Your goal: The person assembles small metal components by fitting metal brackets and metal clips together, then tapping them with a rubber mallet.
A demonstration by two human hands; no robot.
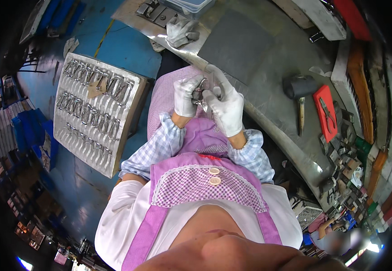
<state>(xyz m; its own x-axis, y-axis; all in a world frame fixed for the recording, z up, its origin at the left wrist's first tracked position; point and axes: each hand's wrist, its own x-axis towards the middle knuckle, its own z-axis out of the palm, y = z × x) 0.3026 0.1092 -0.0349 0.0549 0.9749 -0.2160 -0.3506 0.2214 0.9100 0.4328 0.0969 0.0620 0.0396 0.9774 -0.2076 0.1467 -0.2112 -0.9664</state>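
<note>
Shiny metal piece [198,95], small and partly hidden, sits between two white-gloved hands above the apron-covered lap. The left hand [186,96] curls closed around it; the right hand [225,105] has bent fingers and a thumb against it, though I cannot tell whether they pinch. Alongside is the smooth, worn metal surface [268,92] with a flat dark-grey mat [236,45], a crumpled white fabric glove [181,32] and a clear plastic box [189,5]. Farther right lie a black-headed mallet [300,86] with a wooden handle and pliers [327,115] on a red rectangle [331,132]. At left, a pale tray [84,158] bears three rows of looped, glossy metal pieces [87,113].
</note>
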